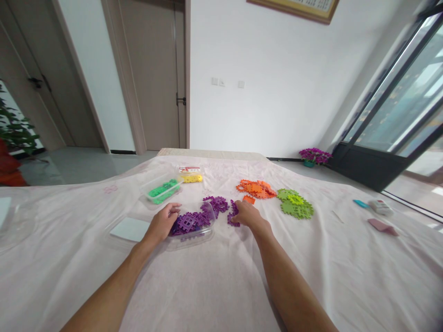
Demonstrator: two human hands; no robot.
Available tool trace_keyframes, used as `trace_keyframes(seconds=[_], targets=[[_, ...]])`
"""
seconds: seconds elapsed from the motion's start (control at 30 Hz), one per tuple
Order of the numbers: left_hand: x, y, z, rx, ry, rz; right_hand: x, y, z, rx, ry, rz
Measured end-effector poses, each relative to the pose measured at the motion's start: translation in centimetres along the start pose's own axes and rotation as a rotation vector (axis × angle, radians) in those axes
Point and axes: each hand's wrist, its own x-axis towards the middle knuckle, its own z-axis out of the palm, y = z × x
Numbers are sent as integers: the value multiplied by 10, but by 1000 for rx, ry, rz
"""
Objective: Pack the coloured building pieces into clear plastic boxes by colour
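Observation:
My left hand (162, 222) curls around the near rim of a clear plastic box (204, 235) that is filled with purple interlocking tiles (189, 222). My right hand (248, 214) rests palm down on the pale cloth, fingers closed on loose purple tiles (234, 216) just right of the box. More purple tiles (217, 203) lie in a small heap behind the box.
Beyond lie an orange tile pile (256, 188), a light green pile (296, 203), a clear box of green tiles (162, 191) and yellow tiles (191, 178). A white lid (130, 229) lies left of my hand. Small items (380, 207) sit at the right.

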Motion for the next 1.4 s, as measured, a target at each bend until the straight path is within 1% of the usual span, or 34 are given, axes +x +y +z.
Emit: trace_keyframes(seconds=[0.2,0.37,0.73,1.0,1.23,1.4], targets=[[-1,3,0,13,0,7,1,2,-1,9,16,-14],[0,1,0,9,11,6,1,3,-2,51,12,-44],[1,-1,0,15,-8,-3,5,7,1,101,0,-39],[1,-2,0,5,-7,-2,10,12,5,71,28,-48],[-1,2,0,24,-8,3,7,6,5,28,50,-27],[0,-1,1,-4,5,0,5,3,5,4,45,-28]])
